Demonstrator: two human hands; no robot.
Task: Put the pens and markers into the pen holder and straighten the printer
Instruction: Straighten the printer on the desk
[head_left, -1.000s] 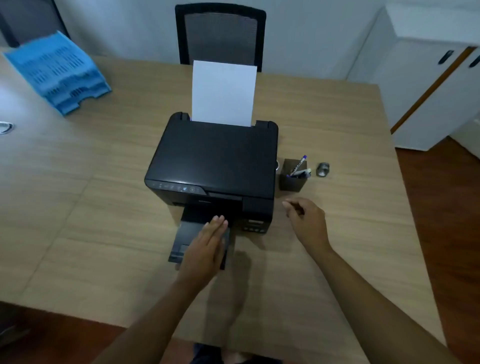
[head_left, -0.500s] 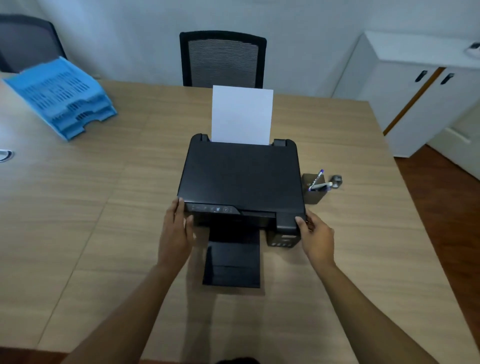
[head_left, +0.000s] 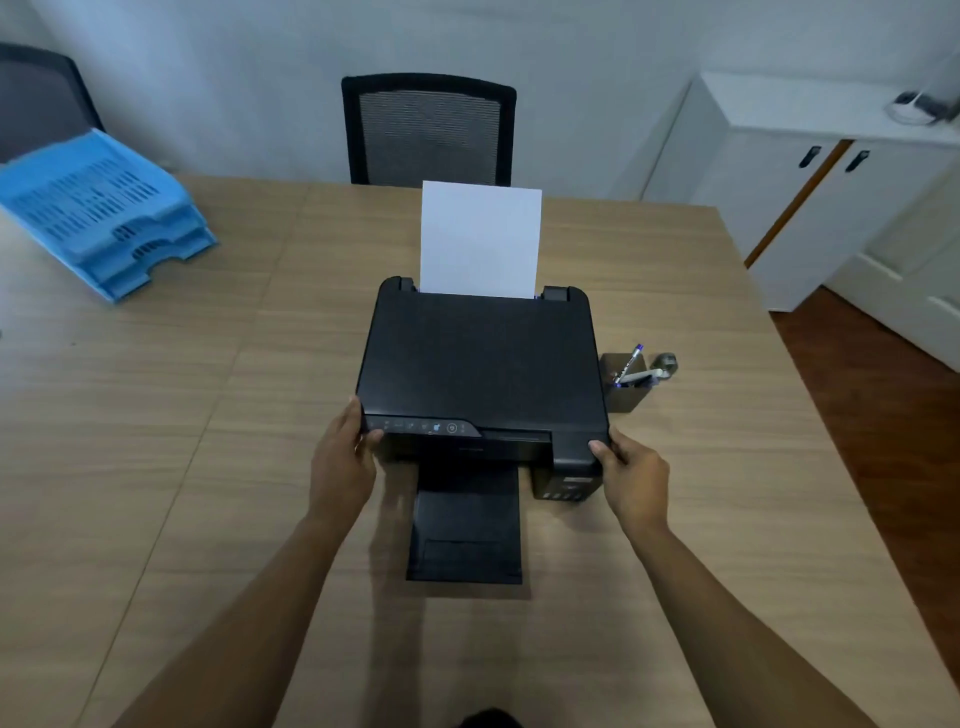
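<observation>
Head view, the only one: the printer (head_left: 480, 374) sat near the middle of the wooden table (head_left: 156, 415), one white sheet (head_left: 480, 239) upright in its rear feed and its output tray (head_left: 465, 525) extended toward the person. Left hand (head_left: 340, 462) was clasped on the front-left corner of the printer, thumb over the top edge beside the control strip; right hand (head_left: 631, 475) was clasped on the front-right corner, fingers curled round the side above the ink-tank block. Judged step: straightening the printer, both hands set to turn or shift it. The body looked close to square with the table's near edge, so I judged that little correction remained. The next move would call for a small even twist from both corners, keeping clear of the pen holder (head_left: 626, 387), which stood just beside the printer's right side, apparently not touching it. Pens part judged done: no loose pens seen on the table. Counts: one printer; one pen holder; in it one blue-tipped pen (head_left: 629, 359) and one white marker (head_left: 644, 375), possibly further items, too small to tell; one small metallic object (head_left: 666, 362) just behind the holder, identity unclear; one stack of blue letter trays (head_left: 98, 213) at far left; two chairs, one (head_left: 428, 130) behind the table, one (head_left: 36, 93) at the left edge; one white cabinet (head_left: 810, 171) at right.
</observation>
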